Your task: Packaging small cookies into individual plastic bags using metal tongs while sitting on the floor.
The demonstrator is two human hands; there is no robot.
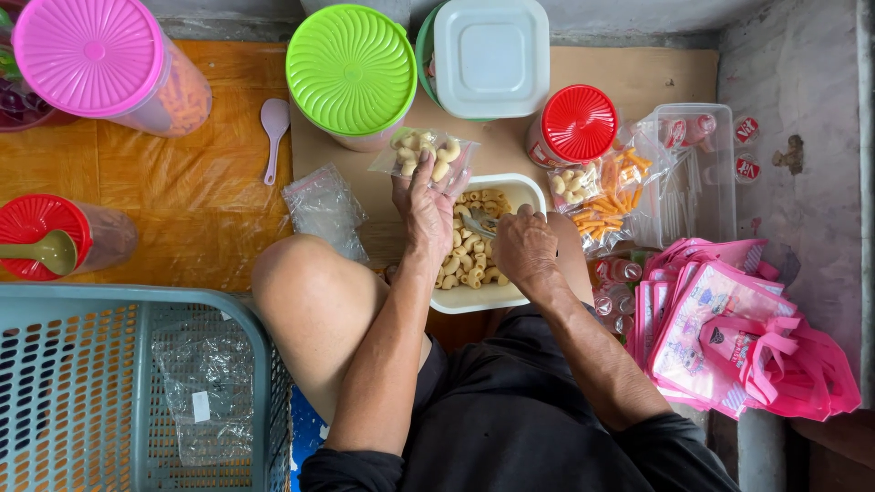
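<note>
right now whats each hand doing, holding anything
Left hand: grip closed on a small clear bag of macaroni snacks.
Right hand: grip closed on a spoon in the white tub.

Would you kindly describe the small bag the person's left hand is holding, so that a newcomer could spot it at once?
Start at the white rectangular tub of pale curled snacks in front of the person's knees. Just above its left corner, the left hand lifts a small clear plastic bag. Unlike the filled bags by the red lid, it holds no orange sticks.
</note>
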